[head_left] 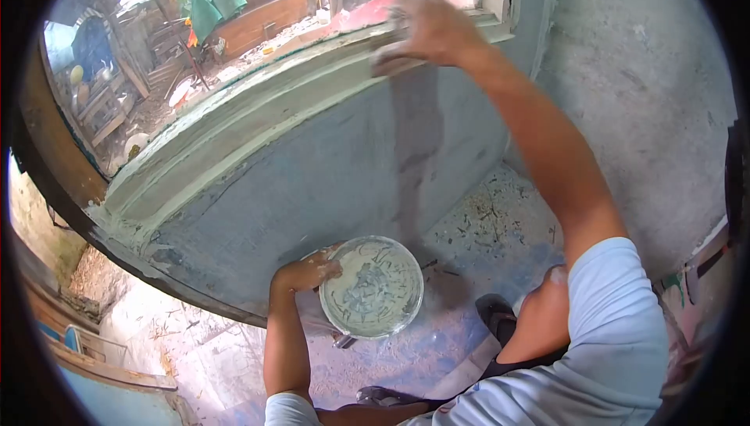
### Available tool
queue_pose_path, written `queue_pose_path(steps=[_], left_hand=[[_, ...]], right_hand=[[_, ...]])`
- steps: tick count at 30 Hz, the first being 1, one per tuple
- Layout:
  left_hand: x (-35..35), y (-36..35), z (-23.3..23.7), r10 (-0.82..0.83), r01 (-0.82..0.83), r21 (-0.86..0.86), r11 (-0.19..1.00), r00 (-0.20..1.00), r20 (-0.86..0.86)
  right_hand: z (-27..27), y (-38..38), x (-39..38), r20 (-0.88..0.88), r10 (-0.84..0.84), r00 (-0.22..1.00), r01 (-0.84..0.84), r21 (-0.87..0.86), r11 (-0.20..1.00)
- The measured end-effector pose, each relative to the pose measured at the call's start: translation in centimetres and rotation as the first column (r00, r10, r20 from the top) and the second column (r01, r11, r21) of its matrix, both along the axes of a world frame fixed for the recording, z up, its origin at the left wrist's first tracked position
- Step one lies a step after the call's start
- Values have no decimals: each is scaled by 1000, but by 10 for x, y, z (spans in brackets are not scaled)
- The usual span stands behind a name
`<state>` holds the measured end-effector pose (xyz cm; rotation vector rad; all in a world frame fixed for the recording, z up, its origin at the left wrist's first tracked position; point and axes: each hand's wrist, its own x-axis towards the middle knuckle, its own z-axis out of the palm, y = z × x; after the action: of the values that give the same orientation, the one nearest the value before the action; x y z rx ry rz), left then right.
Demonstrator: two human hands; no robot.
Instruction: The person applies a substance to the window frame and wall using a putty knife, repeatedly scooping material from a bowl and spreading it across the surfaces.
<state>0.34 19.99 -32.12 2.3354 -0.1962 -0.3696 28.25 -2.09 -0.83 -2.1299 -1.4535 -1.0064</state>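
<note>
One round tub (418,301), streaked inside with pale paste (371,289), hung from my left hand (308,272), which was curled over its rim; I had it low before the grey wall (312,168) with its mouth upward, presumably to keep the paste in reach. My one free arm was raised, the right hand (437,32) at the one window ledge (234,117), fingers bent; with the blur there, I could not tell whether they pinched anything; two dark shoes (496,315) showed below.
</note>
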Motion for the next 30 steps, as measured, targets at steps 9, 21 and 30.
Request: queue_pose_path(steps=[9,21,30], left_hand=[[12,-33,13,-19,20,-15,1000,995,102],[44,-121,-5,260,-373,-485,791,923,-285],[18,-151,-7,635,-814,-528,244,545,-547]], right_hand=[[-131,-113,-57,-601,-11,799,-457,-619,639],[-312,-144,-63,-765,296,-572,-175,467,867],[-369,-69,-43,-651,500,-571,-280,727,627]])
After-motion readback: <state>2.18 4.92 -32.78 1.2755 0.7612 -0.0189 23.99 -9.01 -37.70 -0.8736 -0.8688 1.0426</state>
